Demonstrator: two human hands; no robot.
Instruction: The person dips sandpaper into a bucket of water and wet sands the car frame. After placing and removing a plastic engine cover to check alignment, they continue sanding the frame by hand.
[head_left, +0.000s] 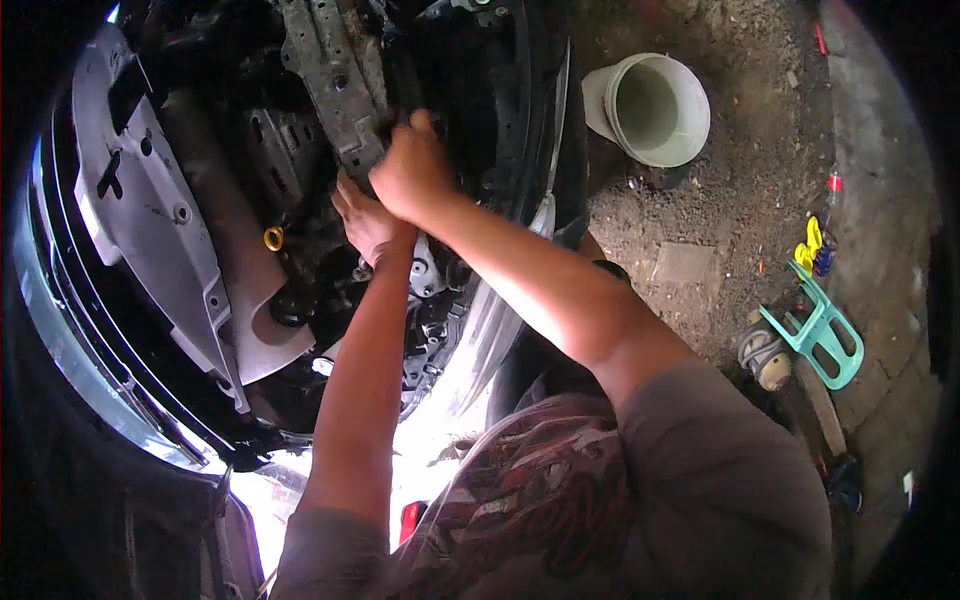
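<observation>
In the head view my right hand [412,172] is closed in a fist at the lower end of a long metal bar with holes [335,85] inside a car's engine bay. Whatever its fingers grip is hidden. Just below and left of it, my left hand [368,222] has its fingers bent against the end of the same bar. The two hands overlap at the wrists. A yellow ring-shaped handle [273,238] sticks up left of my left hand. Beneath my wrists lies a silvery metal engine part [427,272].
A large grey panel [150,215] lies along the left of the bay. To the right, on the dirt ground, stand a white bucket [655,110] and a turquoise plastic stool [825,335]. A yellow object [808,243] and a red-labelled bottle [835,185] lie beyond.
</observation>
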